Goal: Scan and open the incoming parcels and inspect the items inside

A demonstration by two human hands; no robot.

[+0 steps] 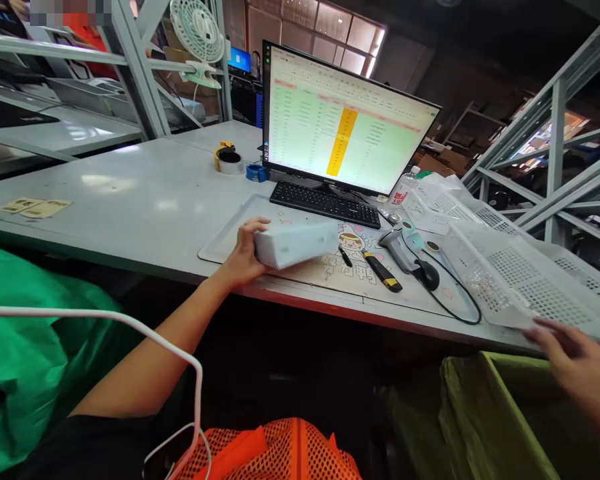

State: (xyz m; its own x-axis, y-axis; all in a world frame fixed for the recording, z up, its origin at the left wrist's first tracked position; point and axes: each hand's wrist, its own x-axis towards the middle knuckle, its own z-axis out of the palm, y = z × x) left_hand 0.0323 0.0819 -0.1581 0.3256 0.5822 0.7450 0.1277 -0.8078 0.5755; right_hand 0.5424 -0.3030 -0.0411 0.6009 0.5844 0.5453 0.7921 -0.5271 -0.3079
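Observation:
My left hand (250, 250) is closed around the left end of a white box (297, 243), holding it tilted over the front part of a desk mat with cartoon drawings (325, 270). The box's surface is smooth and pale, and part of it is blurred. Far to the right, my right hand (577, 360) has its fingertips pinched together at the front corner of a translucent plastic bag (495, 287), beside a white perforated basket (545, 280). Motion blurs this hand somewhat. Between the hands lie a black pen (345, 257), a black-and-yellow utility knife (383, 271) and a barcode scanner (405, 253).
Behind the mat stand a keyboard (325, 203) and a monitor (347, 120) showing a spreadsheet. Tape rolls (230, 162) sit to their left. The scanner's cable (473, 300) loops near the table edge. Below right is an olive-green bin (505, 400); a white tube (195, 360) crosses my left arm.

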